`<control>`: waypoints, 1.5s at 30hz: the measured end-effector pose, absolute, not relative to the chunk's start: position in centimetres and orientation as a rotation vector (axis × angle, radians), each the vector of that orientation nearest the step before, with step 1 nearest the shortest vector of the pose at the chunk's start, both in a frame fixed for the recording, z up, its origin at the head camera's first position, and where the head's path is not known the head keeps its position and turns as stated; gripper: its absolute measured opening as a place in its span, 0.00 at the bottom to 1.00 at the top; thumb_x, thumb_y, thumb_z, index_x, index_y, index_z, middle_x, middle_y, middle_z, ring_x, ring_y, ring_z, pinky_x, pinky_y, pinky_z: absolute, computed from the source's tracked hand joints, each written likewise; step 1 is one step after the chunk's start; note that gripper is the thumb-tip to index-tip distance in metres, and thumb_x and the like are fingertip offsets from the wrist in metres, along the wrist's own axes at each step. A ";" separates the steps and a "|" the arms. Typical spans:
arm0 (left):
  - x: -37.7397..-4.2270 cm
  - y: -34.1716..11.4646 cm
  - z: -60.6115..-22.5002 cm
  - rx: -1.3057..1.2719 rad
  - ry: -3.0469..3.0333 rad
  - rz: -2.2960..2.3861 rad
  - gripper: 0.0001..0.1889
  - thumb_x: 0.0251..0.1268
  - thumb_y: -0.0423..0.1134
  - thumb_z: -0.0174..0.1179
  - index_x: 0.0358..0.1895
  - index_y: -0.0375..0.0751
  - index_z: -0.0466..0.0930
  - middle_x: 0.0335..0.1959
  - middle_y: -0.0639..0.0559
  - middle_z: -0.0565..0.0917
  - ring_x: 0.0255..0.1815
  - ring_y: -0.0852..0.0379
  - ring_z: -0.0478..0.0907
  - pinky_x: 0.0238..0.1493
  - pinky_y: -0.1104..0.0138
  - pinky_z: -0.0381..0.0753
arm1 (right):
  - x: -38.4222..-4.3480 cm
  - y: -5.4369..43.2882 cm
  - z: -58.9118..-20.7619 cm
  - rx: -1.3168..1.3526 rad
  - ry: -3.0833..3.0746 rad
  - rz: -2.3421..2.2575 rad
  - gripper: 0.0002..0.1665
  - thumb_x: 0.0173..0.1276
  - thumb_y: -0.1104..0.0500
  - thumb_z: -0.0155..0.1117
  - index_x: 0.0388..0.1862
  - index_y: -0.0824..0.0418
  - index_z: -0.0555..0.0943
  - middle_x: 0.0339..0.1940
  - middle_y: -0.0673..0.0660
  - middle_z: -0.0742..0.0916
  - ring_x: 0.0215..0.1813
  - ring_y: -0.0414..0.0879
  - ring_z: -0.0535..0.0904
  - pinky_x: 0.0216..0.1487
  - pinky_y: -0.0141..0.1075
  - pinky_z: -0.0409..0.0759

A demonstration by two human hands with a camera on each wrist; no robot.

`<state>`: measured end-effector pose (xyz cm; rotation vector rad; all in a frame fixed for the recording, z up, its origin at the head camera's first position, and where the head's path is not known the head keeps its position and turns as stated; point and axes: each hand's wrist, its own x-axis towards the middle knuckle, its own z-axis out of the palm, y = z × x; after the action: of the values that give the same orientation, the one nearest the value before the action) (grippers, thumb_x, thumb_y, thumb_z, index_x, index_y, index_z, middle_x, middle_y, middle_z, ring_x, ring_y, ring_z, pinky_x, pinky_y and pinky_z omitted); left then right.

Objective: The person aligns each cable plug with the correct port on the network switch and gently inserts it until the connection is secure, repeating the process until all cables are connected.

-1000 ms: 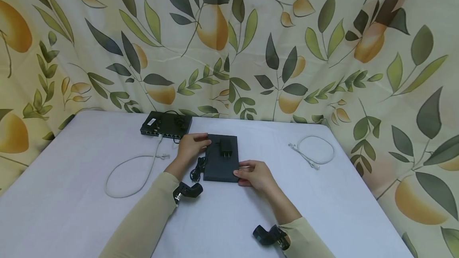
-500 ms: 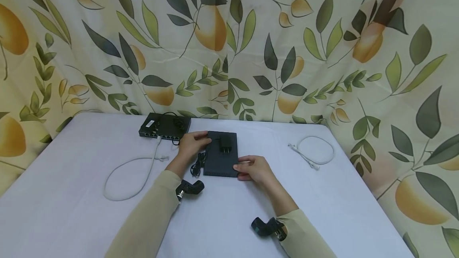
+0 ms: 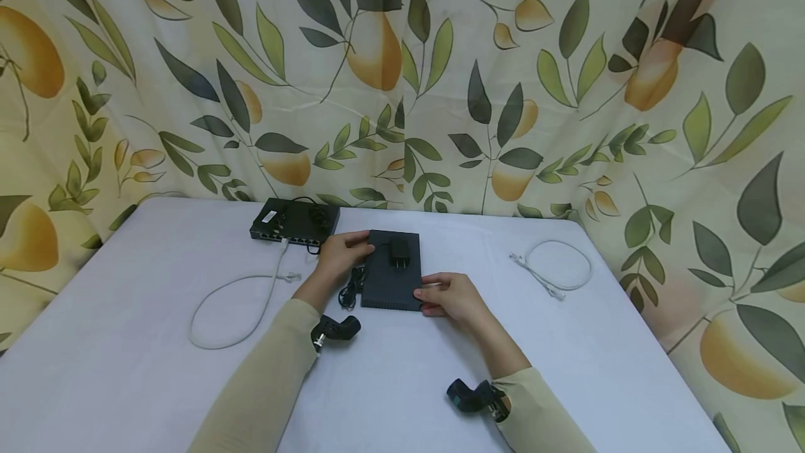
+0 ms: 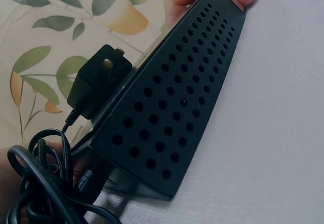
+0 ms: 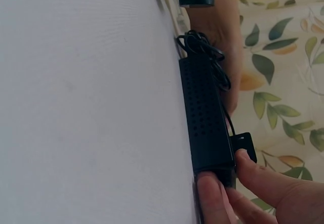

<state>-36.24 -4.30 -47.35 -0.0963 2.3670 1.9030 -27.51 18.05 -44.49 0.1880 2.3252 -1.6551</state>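
Observation:
Near the table's middle lies a black network switch (image 3: 390, 285) with rows of round vent holes on its side. A black power adapter (image 3: 399, 252) rests on top of it, prongs facing me. Its coiled black cord (image 4: 48, 178) hangs at the left side, close by my left hand. With thumb and fingers, my left hand (image 3: 342, 254) holds the switch's far left edge. My right hand (image 3: 453, 296) pinches the near right corner, thumb on top and fingers below, as the right wrist view (image 5: 217, 183) shows at the fingers. The left fingertips are partly hidden behind the switch.
Behind my left hand stands a second black switch (image 3: 292, 214) with a cord on top. A white network cable (image 3: 216, 347) runs from its front and loops on the white tabletop (image 3: 126, 341). Another white cable (image 3: 541, 280) lies coiled at right. A leaf-patterned curtain (image 3: 478, 33) backs the table.
The near edge of the switch and my right hand have shifted slightly away from me. Both hands keep their hold, and the adapter stays on top.

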 end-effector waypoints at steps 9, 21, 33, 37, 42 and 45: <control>-36.2 -4.3 -47.3 -0.104 2.380 1.879 0.23 0.63 0.35 0.67 0.63 0.45 0.79 0.58 0.45 0.83 0.58 0.50 0.81 0.58 0.62 0.81 | -27.6 19.8 -43.5 0.100 2.387 -1.590 0.20 0.69 0.62 0.64 0.56 0.72 0.80 0.40 0.62 0.89 0.34 0.46 0.86 0.40 0.37 0.88; -36.1 -4.0 -47.3 -0.092 2.344 1.933 0.22 0.63 0.34 0.66 0.62 0.43 0.79 0.59 0.44 0.82 0.58 0.49 0.81 0.56 0.62 0.82 | -31.5 28.2 -39.7 0.169 2.735 -1.141 0.23 0.70 0.57 0.64 0.57 0.71 0.80 0.46 0.65 0.88 0.40 0.48 0.86 0.45 0.37 0.86; -36.0 -4.2 -47.3 -0.102 2.358 1.926 0.22 0.63 0.34 0.66 0.62 0.44 0.79 0.57 0.45 0.84 0.55 0.50 0.83 0.55 0.62 0.83 | -33.2 34.8 -39.2 0.242 2.908 -0.769 0.24 0.69 0.55 0.66 0.54 0.74 0.80 0.39 0.65 0.88 0.37 0.50 0.84 0.37 0.33 0.83; -35.9 -4.3 -47.3 -0.111 2.354 1.920 0.22 0.63 0.35 0.66 0.62 0.45 0.79 0.57 0.46 0.84 0.55 0.50 0.83 0.56 0.62 0.82 | -33.3 35.8 -40.4 0.311 2.881 -0.754 0.23 0.67 0.55 0.67 0.53 0.71 0.82 0.37 0.62 0.88 0.36 0.47 0.82 0.35 0.32 0.78; -36.0 -4.3 -47.4 -0.092 2.369 1.908 0.22 0.63 0.36 0.67 0.62 0.45 0.80 0.56 0.46 0.84 0.55 0.50 0.83 0.55 0.62 0.83 | -33.2 36.8 -41.8 0.327 2.897 -0.728 0.17 0.64 0.56 0.71 0.46 0.67 0.86 0.34 0.57 0.88 0.35 0.47 0.77 0.33 0.32 0.73; -36.0 -4.3 -47.4 -0.087 2.350 1.928 0.22 0.63 0.35 0.67 0.62 0.44 0.79 0.57 0.45 0.84 0.56 0.50 0.83 0.55 0.62 0.82 | -33.1 37.3 -42.4 0.292 2.944 -0.712 0.15 0.62 0.57 0.72 0.42 0.66 0.87 0.31 0.56 0.88 0.35 0.48 0.76 0.33 0.33 0.71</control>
<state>-36.03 -4.28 -47.43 -0.0870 2.3496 1.9279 -33.08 37.26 -42.36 0.2923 2.9437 -0.7125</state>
